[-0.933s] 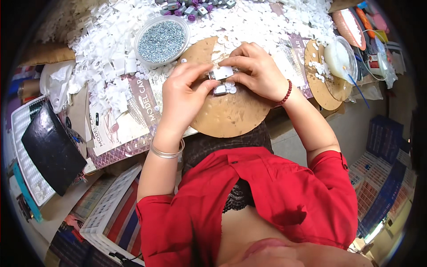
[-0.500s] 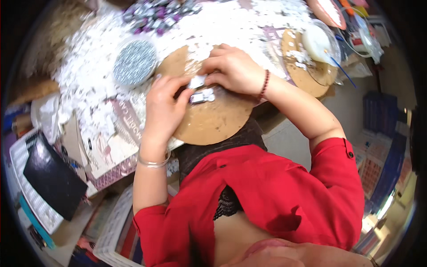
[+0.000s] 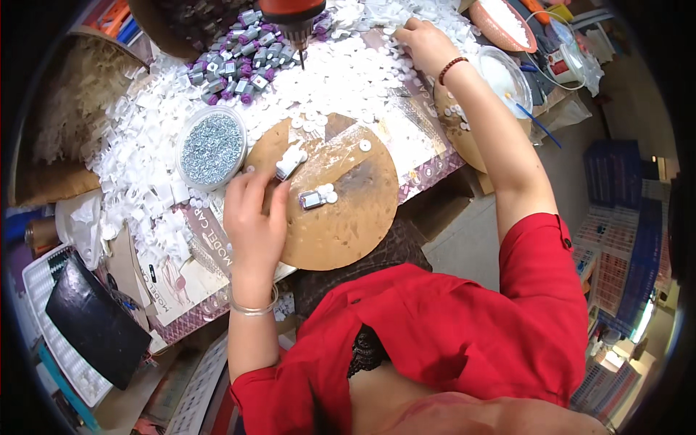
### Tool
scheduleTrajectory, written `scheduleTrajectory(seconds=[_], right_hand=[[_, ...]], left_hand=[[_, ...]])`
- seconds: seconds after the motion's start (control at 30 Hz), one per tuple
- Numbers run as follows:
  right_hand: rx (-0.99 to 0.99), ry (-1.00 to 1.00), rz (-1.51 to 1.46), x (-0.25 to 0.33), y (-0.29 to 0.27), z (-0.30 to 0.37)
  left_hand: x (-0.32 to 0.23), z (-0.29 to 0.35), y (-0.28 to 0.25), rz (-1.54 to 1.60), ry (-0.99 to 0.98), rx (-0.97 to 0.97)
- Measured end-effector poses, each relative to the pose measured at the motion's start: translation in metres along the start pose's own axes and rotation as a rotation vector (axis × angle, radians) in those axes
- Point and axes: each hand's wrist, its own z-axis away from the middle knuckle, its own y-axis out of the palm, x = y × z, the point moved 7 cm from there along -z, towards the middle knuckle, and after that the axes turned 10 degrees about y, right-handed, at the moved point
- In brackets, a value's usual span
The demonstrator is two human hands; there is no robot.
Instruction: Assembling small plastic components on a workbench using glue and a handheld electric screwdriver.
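My left hand (image 3: 254, 221) is at the left edge of a round brown board (image 3: 341, 232). Its thumb and forefinger close on the lower end of a small white and grey part (image 3: 291, 161), tilted over the board. A similar grey part with white round pieces (image 3: 317, 196) lies flat near the board's middle, and a single white disc (image 3: 365, 146) rests toward its far right. My right hand (image 3: 429, 49) is stretched to the far right, fingers bent down into a heap of small white pieces (image 3: 377, 61). What its fingertips touch is hidden.
An orange and black power screwdriver (image 3: 293, 18) hangs bit-down over the far edge, beside a pile of grey and purple parts (image 3: 235, 69). A round tub of small screws (image 3: 212, 148) stands left of the board. A pink bowl (image 3: 500, 25) and a clear tub (image 3: 504, 83) stand right.
My right hand has left the board and reached out to the far right heap. My left hand has moved slightly down and left with its part. The view has shifted, bringing in the screwdriver.
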Motion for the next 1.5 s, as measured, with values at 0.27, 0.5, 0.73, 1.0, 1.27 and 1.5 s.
scheduleTrajectory(seconds=[0.27,0.5,0.73,1.0,1.27,1.5], right_hand=[[-0.069,0.314,-0.465,0.001,-0.012,-0.003],[0.419,0.347,-1.713,0.146,-0.071,0.094],[0.439,-0.262,-1.181,0.197,-0.118,0.155],[0.216,-0.264,-0.917,0.198,-0.086,0.122],[0.28,-0.228,-0.914,0.193,-0.075,0.12],[0.287,-0.343,-0.672,0.201,-0.082,0.117]], left_hand=[[-0.019,0.023,0.012,0.018,0.101,0.206],[-0.036,0.017,-0.008,0.205,0.026,-0.071],[-0.014,0.07,0.018,1.246,-0.587,0.135],[-0.016,0.034,0.002,0.247,-0.071,0.049],[-0.024,0.029,0.013,0.101,0.125,0.094],[-0.036,0.024,0.014,-0.065,0.215,0.122]])
